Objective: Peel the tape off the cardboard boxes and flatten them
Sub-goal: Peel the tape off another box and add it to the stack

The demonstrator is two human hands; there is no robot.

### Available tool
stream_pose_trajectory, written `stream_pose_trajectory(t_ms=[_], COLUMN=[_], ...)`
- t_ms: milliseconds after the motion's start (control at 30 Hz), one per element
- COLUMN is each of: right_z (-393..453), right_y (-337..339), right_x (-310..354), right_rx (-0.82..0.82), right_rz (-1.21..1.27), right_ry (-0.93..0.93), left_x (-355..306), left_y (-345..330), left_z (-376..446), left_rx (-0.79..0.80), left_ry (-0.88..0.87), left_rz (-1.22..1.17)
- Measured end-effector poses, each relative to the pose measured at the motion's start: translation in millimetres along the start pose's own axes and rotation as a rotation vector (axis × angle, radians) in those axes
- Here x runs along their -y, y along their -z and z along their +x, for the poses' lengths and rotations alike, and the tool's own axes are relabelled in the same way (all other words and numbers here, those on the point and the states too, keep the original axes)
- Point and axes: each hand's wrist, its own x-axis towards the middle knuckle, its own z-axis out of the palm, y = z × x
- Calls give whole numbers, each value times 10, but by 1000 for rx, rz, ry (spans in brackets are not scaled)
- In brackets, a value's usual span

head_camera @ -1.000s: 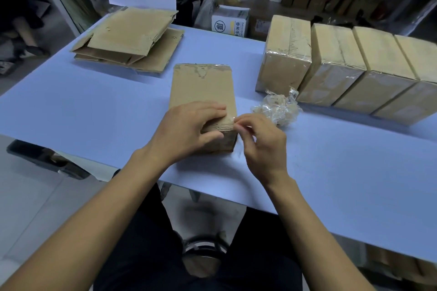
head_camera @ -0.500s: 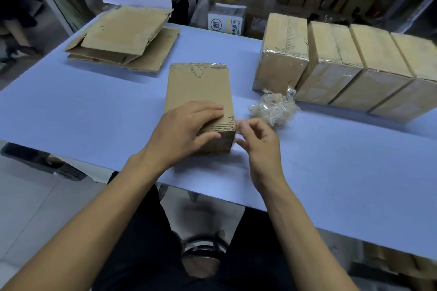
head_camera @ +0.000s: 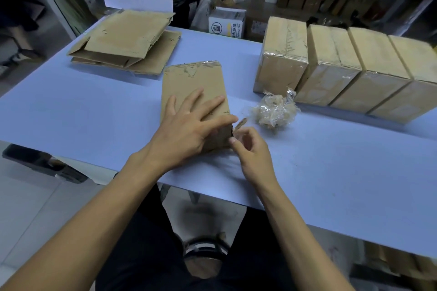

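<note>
Here, left hand (head_camera: 186, 130) fingers spread flat on box (head_camera: 194, 87), right hand (head_camera: 251, 149) fingers pinching tape strip (head_camera: 240, 124).

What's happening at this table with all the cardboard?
A person is stripping tape from a cardboard box. The left hand presses flat on its top while the right hand pinches a tape strip at its near corner. A wad of peeled tape lies beside it, four taped boxes wait to the right, and flattened boxes are stacked far left.
</note>
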Motion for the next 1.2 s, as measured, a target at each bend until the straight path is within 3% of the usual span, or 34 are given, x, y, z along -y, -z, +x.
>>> stream_pose_trajectory(t_ms=[133, 267, 467, 567, 700, 833, 1033, 1200], right_z=[-24, -18, 16, 11, -90, -93, 107, -10], right_y=[14, -2, -37, -106, -124, -171, -55, -104], right_x=[213, 590, 878, 871, 809, 715, 828, 711], right_rx=[6, 44, 142, 148, 175, 49, -58, 58], right_rz=[233, 282, 299, 245, 167, -49, 589, 575], right_ry=[-51, 2, 3, 40, 131, 242, -174, -166], left_x=[81, 133, -12, -67, -60, -82, 21, -78], left_y=[74, 171, 109, 141, 181, 167, 187, 279], left_z=[-114, -398, -648, -544, -483, -467, -461, -398], left_rx=[-77, -295, -419, -465, -407, -415, -469, -443], left_ry=[32, 72, 386, 498, 329, 387, 407, 473], left_rz=[-123, -612, -975, -965, -820, -809, -883, -805])
